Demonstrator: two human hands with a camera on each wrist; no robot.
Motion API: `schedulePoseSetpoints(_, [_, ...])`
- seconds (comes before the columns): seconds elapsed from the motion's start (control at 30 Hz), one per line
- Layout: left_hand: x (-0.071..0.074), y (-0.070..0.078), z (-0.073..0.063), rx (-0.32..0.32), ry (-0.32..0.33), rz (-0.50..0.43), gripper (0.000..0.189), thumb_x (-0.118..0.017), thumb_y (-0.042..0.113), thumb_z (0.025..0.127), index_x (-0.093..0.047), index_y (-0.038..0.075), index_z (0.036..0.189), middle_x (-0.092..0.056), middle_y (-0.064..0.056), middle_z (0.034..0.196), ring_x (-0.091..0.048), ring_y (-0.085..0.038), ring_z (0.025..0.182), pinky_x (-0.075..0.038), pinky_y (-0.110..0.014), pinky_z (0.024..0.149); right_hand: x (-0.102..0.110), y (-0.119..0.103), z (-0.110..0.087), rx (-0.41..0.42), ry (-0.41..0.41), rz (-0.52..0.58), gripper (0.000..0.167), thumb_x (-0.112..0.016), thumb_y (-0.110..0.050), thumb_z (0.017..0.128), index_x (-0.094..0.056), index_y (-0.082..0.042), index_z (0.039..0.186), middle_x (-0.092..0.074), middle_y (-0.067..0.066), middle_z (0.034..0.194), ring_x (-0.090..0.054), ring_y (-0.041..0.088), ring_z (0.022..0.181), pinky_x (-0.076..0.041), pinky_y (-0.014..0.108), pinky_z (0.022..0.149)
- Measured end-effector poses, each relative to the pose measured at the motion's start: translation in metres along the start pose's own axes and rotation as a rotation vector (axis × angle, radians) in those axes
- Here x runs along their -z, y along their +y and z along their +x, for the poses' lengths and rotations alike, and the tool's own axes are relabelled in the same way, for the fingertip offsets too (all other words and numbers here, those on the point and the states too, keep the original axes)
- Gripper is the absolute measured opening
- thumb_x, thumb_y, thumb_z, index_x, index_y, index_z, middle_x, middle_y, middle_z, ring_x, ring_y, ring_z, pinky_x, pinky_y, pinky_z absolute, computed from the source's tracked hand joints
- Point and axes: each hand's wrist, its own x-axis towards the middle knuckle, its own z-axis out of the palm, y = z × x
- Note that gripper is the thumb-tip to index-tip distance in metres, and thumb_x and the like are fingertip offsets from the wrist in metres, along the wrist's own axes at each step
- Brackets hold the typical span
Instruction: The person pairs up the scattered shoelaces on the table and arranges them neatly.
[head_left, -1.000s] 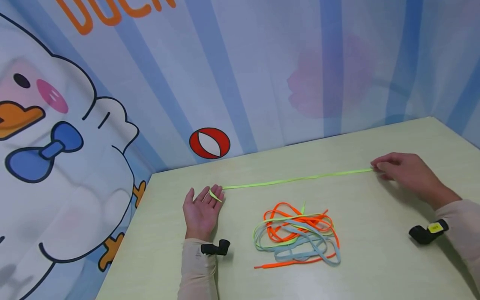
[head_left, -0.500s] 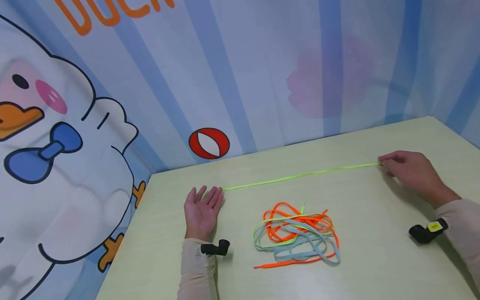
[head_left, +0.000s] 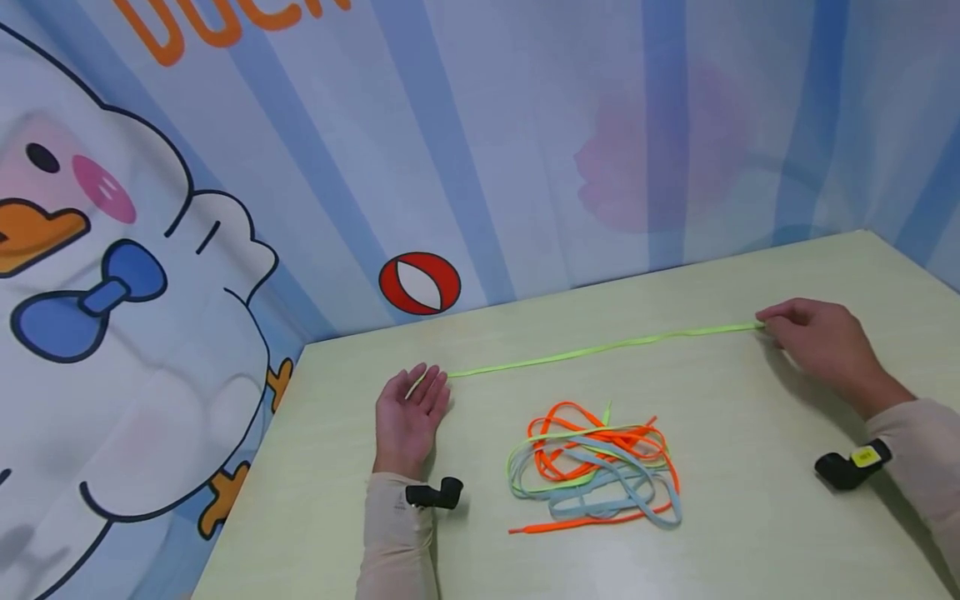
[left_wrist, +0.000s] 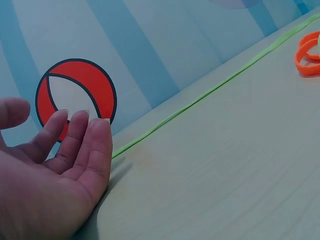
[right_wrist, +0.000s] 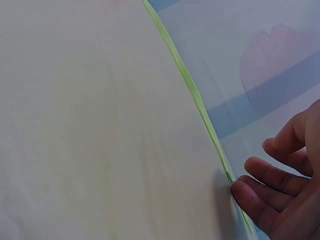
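Note:
A thin neon-green shoelace (head_left: 600,348) runs nearly straight across the table between both hands. My left hand (head_left: 408,421) lies palm up at the left end, its fingers loosely bent. In the left wrist view the shoelace (left_wrist: 190,104) goes behind these fingers, which hide most of its end. At the right end my right hand (head_left: 821,346), palm down, pinches the shoelace between thumb and index fingertips. From the right wrist camera, a short tail of the shoelace (right_wrist: 245,219) shows past these fingertips.
A tangled pile of orange shoelace (head_left: 558,412), light-blue shoelace (head_left: 637,496) and green shoelace (head_left: 512,475) lies on the pale table (head_left: 750,533) between the forearms. Behind the far table edge hangs a printed blue curtain (head_left: 525,167).
The right hand has moved slightly right and away with its end of the shoelace. The other end, earlier draped over the left fingers, now passes behind them.

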Motion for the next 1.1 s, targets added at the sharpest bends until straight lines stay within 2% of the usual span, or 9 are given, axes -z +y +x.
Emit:
schedulePoseSetpoints(0.13, [-0.006, 0.000, 0.000, -0.002, 0.012, 0.126, 0.039, -0.051, 0.025, 0.103, -0.053, 0.002, 0.135, -0.058, -0.017, 0.135, -0.054, -0.030, 0.128, -0.043, -0.039, 0.107, 0.000, -0.003, 0.001, -0.005, 0.005, 0.020, 0.047, -0.044, -0.039, 0.104, -0.065, -0.002, 0.125, -0.068, 0.019, 0.108, -0.057, 0.018, 0.084, -0.044, 0.030, 0.060])
schedulePoseSetpoints(0.27, [-0.016, -0.002, -0.003, -0.003, -0.016, 0.342, 0.038, -0.056, 0.028, 0.101, -0.057, 0.005, 0.132, -0.064, -0.013, 0.125, -0.064, -0.025, 0.112, -0.050, -0.037, 0.099, 0.001, -0.005, 0.002, -0.013, 0.003, 0.033, 0.047, -0.044, -0.040, 0.104, -0.064, -0.002, 0.125, -0.066, 0.020, 0.110, -0.059, 0.018, 0.083, -0.045, 0.031, 0.059])
schedulePoseSetpoints(0.47, [-0.027, -0.011, -0.010, 0.030, -0.168, 0.727, 0.040, -0.057, 0.029, 0.102, -0.059, 0.001, 0.131, -0.066, -0.014, 0.116, -0.068, -0.024, 0.100, -0.056, -0.032, 0.084, -0.002, -0.009, 0.000, -0.007, -0.026, 0.038, 0.048, -0.044, -0.039, 0.105, -0.063, -0.002, 0.126, -0.066, 0.020, 0.109, -0.059, 0.021, 0.083, -0.045, 0.031, 0.059])
schedulePoseSetpoints(0.63, [-0.031, -0.022, -0.012, 0.050, -0.305, 0.990, 0.048, -0.062, 0.038, 0.099, -0.061, 0.001, 0.130, -0.069, -0.012, 0.111, -0.070, -0.024, 0.097, -0.057, -0.032, 0.082, -0.002, -0.008, -0.004, 0.004, -0.007, 0.035, 0.047, -0.044, -0.040, 0.104, -0.064, -0.003, 0.126, -0.064, 0.022, 0.118, -0.062, 0.014, 0.081, -0.046, 0.030, 0.060])
schedulePoseSetpoints(0.77, [-0.032, -0.026, -0.013, 0.037, -0.385, 1.110, 0.048, -0.067, 0.041, 0.095, -0.065, 0.003, 0.124, -0.070, -0.011, 0.108, -0.070, -0.025, 0.096, -0.057, -0.034, 0.082, -0.003, -0.007, -0.006, 0.009, 0.014, 0.040, 0.046, -0.043, -0.039, 0.105, -0.065, -0.004, 0.124, -0.063, 0.021, 0.121, -0.063, 0.012, 0.082, -0.047, 0.028, 0.060])
schedulePoseSetpoints(0.9, [-0.031, -0.027, -0.015, 0.026, -0.483, 1.186, 0.039, -0.071, 0.036, 0.094, -0.069, 0.006, 0.118, -0.070, -0.010, 0.106, -0.068, -0.026, 0.096, -0.056, -0.037, 0.083, -0.005, -0.009, -0.007, 0.009, 0.038, 0.056, 0.044, -0.043, -0.038, 0.105, -0.065, -0.004, 0.123, -0.065, 0.020, 0.120, -0.063, 0.007, 0.081, -0.048, 0.026, 0.061])
schedulePoseSetpoints(1.1, [-0.037, -0.029, -0.021, 0.032, -0.577, 1.353, 0.020, -0.074, 0.030, 0.090, -0.076, 0.016, 0.105, -0.070, -0.004, 0.096, -0.063, -0.023, 0.082, -0.052, -0.036, 0.074, -0.006, -0.011, -0.006, 0.020, 0.022, 0.103, 0.043, -0.045, -0.037, 0.105, -0.066, -0.003, 0.122, -0.067, 0.018, 0.117, -0.062, 0.000, 0.080, -0.051, 0.022, 0.063])
